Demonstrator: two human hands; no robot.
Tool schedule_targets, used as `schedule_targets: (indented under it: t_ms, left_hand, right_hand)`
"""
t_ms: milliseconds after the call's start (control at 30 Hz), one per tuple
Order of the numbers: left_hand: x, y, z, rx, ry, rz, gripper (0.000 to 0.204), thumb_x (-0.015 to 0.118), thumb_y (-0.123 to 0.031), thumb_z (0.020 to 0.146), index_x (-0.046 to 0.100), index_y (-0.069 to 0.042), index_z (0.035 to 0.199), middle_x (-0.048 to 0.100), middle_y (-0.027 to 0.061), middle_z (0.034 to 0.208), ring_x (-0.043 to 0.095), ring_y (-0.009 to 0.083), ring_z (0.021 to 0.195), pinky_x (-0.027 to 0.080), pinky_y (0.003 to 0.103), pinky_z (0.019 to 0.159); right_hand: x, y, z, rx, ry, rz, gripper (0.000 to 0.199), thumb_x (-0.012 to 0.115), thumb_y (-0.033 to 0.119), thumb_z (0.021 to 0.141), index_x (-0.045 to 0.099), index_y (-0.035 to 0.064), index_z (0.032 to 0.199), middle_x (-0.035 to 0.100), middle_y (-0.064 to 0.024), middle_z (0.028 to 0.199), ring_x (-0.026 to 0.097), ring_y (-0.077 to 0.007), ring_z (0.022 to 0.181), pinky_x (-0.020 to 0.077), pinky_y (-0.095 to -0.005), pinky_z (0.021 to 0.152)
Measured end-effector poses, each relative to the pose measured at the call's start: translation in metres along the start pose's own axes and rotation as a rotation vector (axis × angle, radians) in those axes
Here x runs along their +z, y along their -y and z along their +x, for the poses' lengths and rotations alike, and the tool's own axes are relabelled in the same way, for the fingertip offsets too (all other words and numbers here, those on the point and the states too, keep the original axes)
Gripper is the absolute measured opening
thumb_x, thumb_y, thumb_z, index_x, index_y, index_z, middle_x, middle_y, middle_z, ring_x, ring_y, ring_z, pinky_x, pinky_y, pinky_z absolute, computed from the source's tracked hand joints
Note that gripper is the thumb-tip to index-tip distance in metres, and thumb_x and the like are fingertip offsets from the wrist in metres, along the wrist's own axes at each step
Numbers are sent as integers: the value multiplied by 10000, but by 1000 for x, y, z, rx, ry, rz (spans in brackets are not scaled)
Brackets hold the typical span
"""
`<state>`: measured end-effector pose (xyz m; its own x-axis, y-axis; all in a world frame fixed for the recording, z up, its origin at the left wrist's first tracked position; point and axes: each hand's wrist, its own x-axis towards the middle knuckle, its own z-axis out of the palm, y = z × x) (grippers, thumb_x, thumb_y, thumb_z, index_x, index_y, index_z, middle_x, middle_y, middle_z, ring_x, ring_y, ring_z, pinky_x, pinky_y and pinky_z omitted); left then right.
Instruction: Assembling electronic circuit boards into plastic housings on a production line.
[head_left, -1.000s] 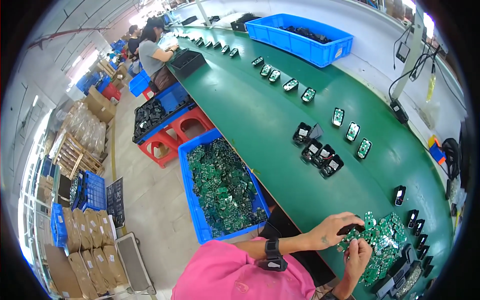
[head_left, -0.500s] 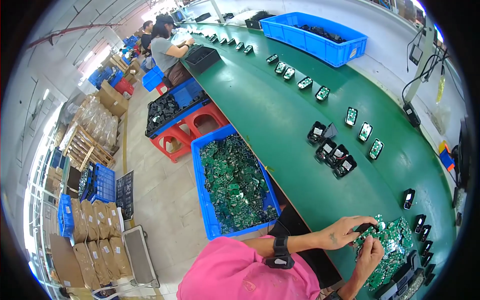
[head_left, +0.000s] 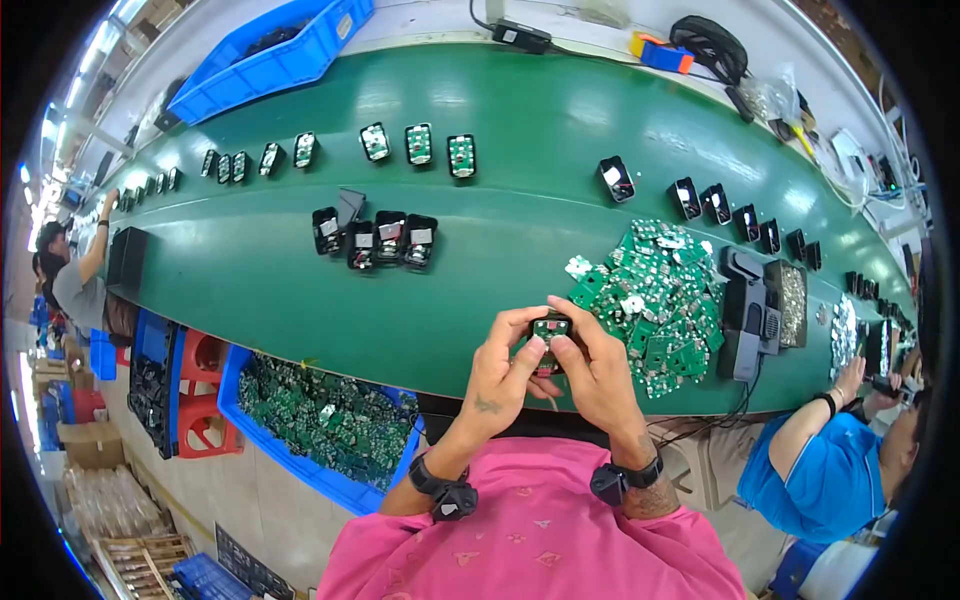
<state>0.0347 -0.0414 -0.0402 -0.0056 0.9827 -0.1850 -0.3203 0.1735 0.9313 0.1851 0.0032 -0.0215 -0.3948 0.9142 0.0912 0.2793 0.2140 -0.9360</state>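
Close to the table's front edge, a small black plastic case with a green circuit board is held between my two hands. My left hand grips its left side, and my right hand grips the right. Both thumbs press on the board's face while the fingers wrap round the case; its underside is hidden. Just right of my hands lies a heap of loose green circuit boards. Left of them stands a cluster of open black cases with pale parts and red wires inside.
Black cases holding green boards line the table's far left. More black cases run along the right. A grey-black device stands beside the heap. A blue bin of boards sits below the table edge. A co-worker in blue is at the right.
My view has swung right, bringing the right end of the table into sight. My hands have come away from the board heap and now hold the case with a board in front of me.
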Motion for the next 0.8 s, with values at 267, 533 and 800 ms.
schedule_targets:
  t_ms: [267,533,800]
  left_hand:
    - [5,6,1,18,32,19,391,509,-122,1010,442,-27,1383,602,201,1234,710,200,675,570,253,543]
    - [13,15,0,409,-175,352,237,500,-107,1029,554,-25,1244,666,100,966,598,86,591,477,218,457]
    - [0,7,58,310,-273,417,224,505,-140,1014,601,-36,1188,689,137,895,657,204,634,543,340,562]
  right_hand:
    - [-14,1,0,42,70,-131,383,525,76,974,558,42,1353,679,-159,963,652,-234,755,511,-326,714]
    - [4,4,-6,-106,-72,-82,373,551,54,957,547,25,1329,650,-199,1089,663,-329,874,526,-394,753]
    - [19,-28,48,-67,-187,-70,323,555,91,972,578,-4,1280,673,-131,954,640,-166,751,520,-307,664]
